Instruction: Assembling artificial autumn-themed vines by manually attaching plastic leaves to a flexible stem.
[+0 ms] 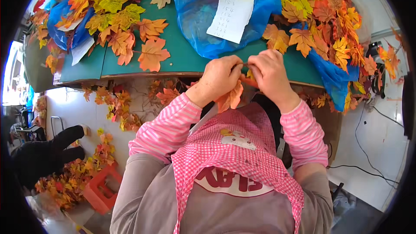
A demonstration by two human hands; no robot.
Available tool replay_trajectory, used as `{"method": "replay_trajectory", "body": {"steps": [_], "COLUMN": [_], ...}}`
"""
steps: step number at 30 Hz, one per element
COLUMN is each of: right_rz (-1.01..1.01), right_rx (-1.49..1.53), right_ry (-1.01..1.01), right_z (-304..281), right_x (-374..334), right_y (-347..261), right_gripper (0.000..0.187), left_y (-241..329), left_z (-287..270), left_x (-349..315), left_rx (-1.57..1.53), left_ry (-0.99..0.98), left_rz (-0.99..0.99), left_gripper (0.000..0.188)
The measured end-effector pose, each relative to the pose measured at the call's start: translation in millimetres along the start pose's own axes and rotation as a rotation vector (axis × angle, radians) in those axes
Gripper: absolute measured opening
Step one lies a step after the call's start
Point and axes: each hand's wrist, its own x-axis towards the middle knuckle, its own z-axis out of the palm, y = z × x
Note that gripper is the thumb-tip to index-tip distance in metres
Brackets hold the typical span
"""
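My left hand [219, 78] and my right hand [271, 74] meet in front of me at the table's near edge. Both are closed in a pinch, fingertips almost touching, on a thin brown stem [245, 64]. Below my left hand hangs an orange artificial maple leaf [230, 97]; its upper part is hidden by the fingers. Just beyond the hands lies a blue plastic bag [195, 17] with a handwritten paper slip [234, 13] on top. A loose orange leaf [153, 55] rests on the green table [123, 67] to the left.
Piles of autumn leaves [115, 6] cover the table's far left, with more leaves [333, 21] at the right. Leaf garlands [117, 104] hang or lie below the near edge. An orange plastic stool [102, 188] stands lower left. Black cables [364, 167] cross the floor at right.
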Motion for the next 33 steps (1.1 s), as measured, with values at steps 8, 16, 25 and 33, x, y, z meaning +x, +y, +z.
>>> {"method": "replay_trajectory", "body": {"steps": [8,16,25,33], "right_rz": [-0.055,0.282,0.478,0.222], "right_rx": [-0.256,0.306,0.730,0.407], "right_ry": [0.028,0.080,0.036,-0.247], "right_z": [-4.9,14.9,-8.0,-32.2], "right_x": [-27.0,-53.3,-53.4,-29.9], "right_y": [-40.1,-76.9,-23.3,-15.7], "right_gripper": [0.019,0.031,0.019,0.015], "left_y": [19.6,1.0,13.3,31.2], "left_z": [-17.7,-3.5,-31.9,-44.5], "left_x": [-7.4,-25.0,-30.2,-41.1], "left_rx": [-0.686,-0.798,-0.583,-0.187], "left_ry": [-0.384,-0.211,-0.368,-0.163], "left_rz": [-0.710,-0.510,-0.279,-0.050], "left_gripper": [0.035,0.015,0.014,0.010]}}
